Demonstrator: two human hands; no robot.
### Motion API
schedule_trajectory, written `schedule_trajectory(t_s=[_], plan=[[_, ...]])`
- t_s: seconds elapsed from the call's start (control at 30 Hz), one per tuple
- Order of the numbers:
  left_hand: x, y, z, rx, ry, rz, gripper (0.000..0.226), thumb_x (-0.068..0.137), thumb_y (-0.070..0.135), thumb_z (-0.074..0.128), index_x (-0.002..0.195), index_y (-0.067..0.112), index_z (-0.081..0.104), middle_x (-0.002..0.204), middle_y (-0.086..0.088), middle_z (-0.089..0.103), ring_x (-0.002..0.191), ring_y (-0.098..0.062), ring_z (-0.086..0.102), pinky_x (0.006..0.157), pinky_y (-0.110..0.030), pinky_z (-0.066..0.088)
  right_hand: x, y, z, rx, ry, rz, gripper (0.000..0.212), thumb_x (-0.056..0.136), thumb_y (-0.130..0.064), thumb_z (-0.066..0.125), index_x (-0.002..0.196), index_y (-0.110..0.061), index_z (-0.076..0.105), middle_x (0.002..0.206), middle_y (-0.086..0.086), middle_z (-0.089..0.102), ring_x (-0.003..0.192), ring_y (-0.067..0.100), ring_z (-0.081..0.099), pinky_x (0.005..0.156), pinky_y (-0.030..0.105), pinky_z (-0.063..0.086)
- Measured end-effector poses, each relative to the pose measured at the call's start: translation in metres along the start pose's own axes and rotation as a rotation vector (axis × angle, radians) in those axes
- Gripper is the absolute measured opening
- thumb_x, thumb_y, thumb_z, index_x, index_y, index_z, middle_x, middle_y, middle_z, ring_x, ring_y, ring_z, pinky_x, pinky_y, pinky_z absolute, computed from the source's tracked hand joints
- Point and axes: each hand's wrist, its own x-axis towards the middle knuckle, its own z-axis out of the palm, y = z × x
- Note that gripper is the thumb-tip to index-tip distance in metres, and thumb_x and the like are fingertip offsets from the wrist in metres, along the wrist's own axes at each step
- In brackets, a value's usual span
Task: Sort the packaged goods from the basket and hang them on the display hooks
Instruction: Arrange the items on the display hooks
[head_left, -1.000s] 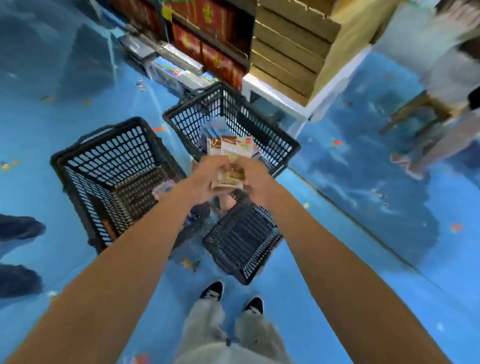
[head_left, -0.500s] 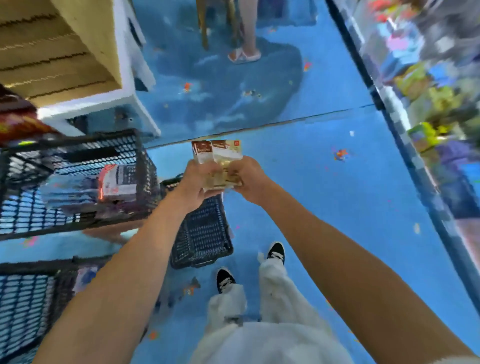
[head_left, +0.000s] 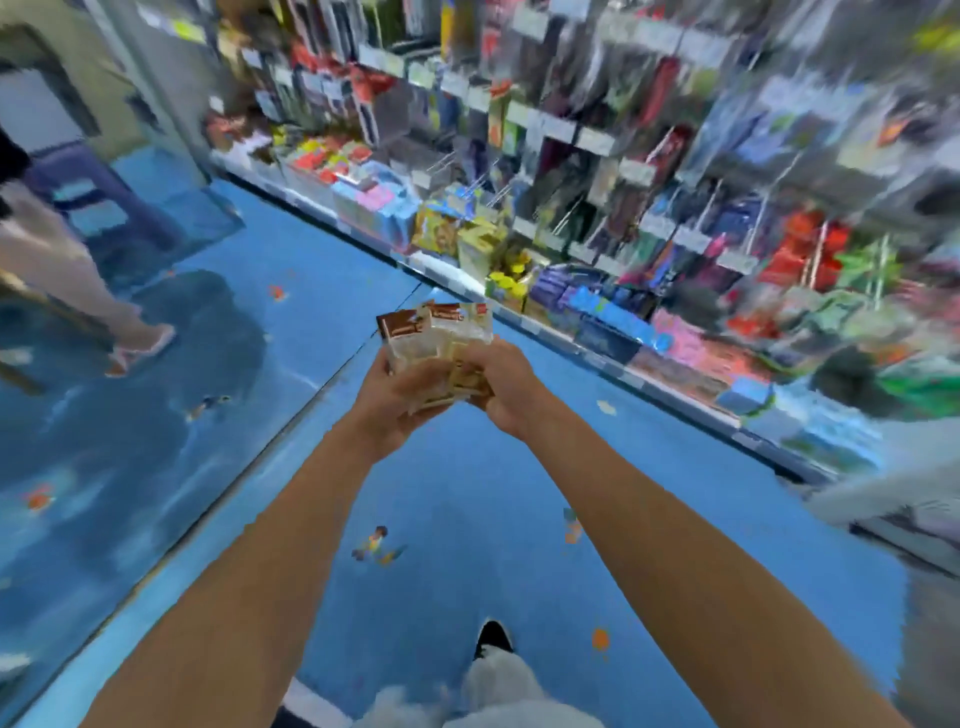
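- Holding a fanned bunch of packaged goods (head_left: 435, 332) out over the blue floor (head_left: 467, 493), short of the display rack (head_left: 623, 182) and well apart from it.
- Gripping the lower left part of the bunch with the left hand (head_left: 397, 397), fingers curled round it from underneath.
- Pinching the lower right part with the right hand (head_left: 506, 387), fingers bent in tight against the packets, close beside the left hand.
- Showing brown-and-white header cards at the top of the bunch, on the side nearest the rack; print too blurred to read.
- Crammed with hanging goods on wire hooks (head_left: 470, 184), with boxed items along the bottom shelf; all heavily smeared by motion.
- Standing well back from the rack: one black shoe (head_left: 493, 636) and pale trousers at the bottom edge.
- Far to the left of the rack: another person's leg (head_left: 72, 280), sandal on the foot, beside a blue stool (head_left: 98, 202).
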Motion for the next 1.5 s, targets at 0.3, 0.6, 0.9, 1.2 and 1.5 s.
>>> schedule_trajectory(t_s=[0.3,0.6,0.9,1.2,1.5], plan=[[0.139,0.106,0.081,0.046,-0.178,0.065,0.068,0.078,0.024,0.088,0.135,0.014,0.054,0.12,-0.014,0.072,0.1,-0.027,0.074,0.076,-0.037,0.06,0.064,-0.126,-0.057,0.166,0.101,-0.177,0.018,0.089,-0.005,0.068,0.096,-0.009,0.052,0.079,0.008,0.06,0.072,0.022,0.06,0.065,0.032,0.05],[0.258,0.218,0.115,0.098,-0.464,0.095,0.025,0.085,0.02,0.075,0.102,0.017,0.057,0.097,-0.008,0.077,0.094,-0.028,0.075,0.08,-0.044,0.062,0.135,-0.243,-0.052,0.167,0.262,-0.361,0.031,0.094,-0.014,0.073,0.109,-0.006,0.047,0.11,0.018,0.065,0.106,0.035,0.066,0.097,0.051,0.053],[0.372,0.248,0.187,0.125,-0.578,-0.026,0.047,0.081,0.026,0.078,0.12,0.008,0.058,0.113,-0.016,0.073,0.096,-0.027,0.074,0.073,-0.04,0.063,0.187,-0.304,-0.144,0.51,0.489,-0.353,0.015,0.096,-0.003,0.063,0.106,-0.009,0.053,0.114,0.021,0.064,0.095,0.034,0.067,0.082,0.05,0.057],[0.503,0.224,0.276,0.325,-0.574,-0.082,0.043,0.08,0.018,0.081,0.119,0.015,0.063,0.115,-0.013,0.075,0.1,-0.03,0.075,0.083,-0.05,0.062,0.275,-0.343,-0.279,0.364,0.609,-0.222,0.043,0.097,-0.016,0.07,0.135,-0.014,0.052,0.128,0.015,0.062,0.105,0.032,0.067,0.072,0.043,0.062],[0.629,0.181,0.301,0.44,-0.635,0.087,0.045,0.088,0.013,0.079,0.127,0.016,0.057,0.115,-0.006,0.075,0.102,-0.02,0.075,0.083,-0.036,0.06,0.388,-0.328,-0.341,0.128,0.564,-0.361,0.017,0.098,-0.006,0.066,0.11,-0.016,0.061,0.103,-0.002,0.069,0.095,0.013,0.068,0.094,0.042,0.056]])
